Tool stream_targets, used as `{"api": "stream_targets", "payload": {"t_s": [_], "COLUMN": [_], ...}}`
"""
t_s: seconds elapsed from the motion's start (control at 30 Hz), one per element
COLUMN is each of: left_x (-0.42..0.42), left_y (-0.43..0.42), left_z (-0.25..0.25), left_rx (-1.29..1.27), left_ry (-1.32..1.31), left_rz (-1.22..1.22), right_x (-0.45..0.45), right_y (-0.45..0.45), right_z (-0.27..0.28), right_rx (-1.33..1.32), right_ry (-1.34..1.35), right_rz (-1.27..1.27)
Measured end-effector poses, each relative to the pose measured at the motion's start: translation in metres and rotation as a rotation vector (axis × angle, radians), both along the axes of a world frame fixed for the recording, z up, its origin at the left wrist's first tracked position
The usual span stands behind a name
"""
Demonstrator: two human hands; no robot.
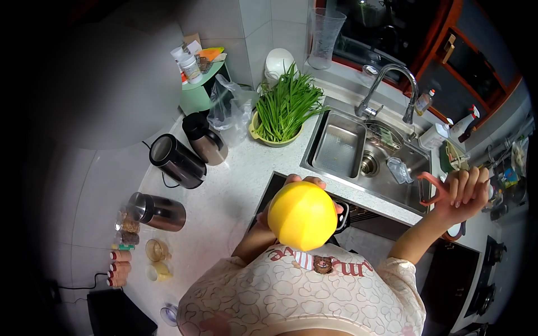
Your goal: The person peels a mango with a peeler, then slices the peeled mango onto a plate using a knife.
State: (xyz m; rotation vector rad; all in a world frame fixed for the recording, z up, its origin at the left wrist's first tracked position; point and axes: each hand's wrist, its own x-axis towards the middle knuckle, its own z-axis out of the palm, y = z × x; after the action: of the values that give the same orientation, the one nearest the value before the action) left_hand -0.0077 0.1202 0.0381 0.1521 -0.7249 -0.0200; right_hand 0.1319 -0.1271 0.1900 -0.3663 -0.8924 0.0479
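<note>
My left hand (pixel 262 218) is wrapped round a large, smooth yellow fruit (pixel 302 217), held up in front of my chest. Its surface has faint flat facets; its exact kind I cannot tell. Most of that hand is hidden behind the fruit, with fingertips showing at the top and right. Out to the right, my right hand (pixel 467 191) is closed on the handle of a pinkish-red Y-shaped peeler (pixel 443 193). The peeler's head points left, in front of the sink's right corner and well apart from the fruit.
A steel sink (pixel 310 161) with a tall faucet (pixel 414 92) lies ahead. Left of it stands a bowl (pixel 278 143) of long green leaves (pixel 286 106). A kettle (pixel 177 161), a thermos jug (pixel 204 139), a metal canister (pixel 162 213) and cups (pixel 159 272) line the left counter.
</note>
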Motion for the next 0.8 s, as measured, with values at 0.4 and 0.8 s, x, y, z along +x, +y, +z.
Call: {"api": "stream_targets", "payload": {"t_s": [0.4,0.8], "left_x": [0.015,0.011], "left_y": [0.02,-0.005], "left_z": [0.032,0.027], "left_rx": [0.452,0.865], "left_ry": [-0.292,0.358], "left_rz": [0.269,0.516], "right_x": [0.0,-0.019], "right_y": [-0.003,0.027], "right_z": [-0.01,0.017], "right_rx": [-0.066,-0.21], "right_ry": [-0.014,0.009], "right_rz": [-0.017,-0.025]}}
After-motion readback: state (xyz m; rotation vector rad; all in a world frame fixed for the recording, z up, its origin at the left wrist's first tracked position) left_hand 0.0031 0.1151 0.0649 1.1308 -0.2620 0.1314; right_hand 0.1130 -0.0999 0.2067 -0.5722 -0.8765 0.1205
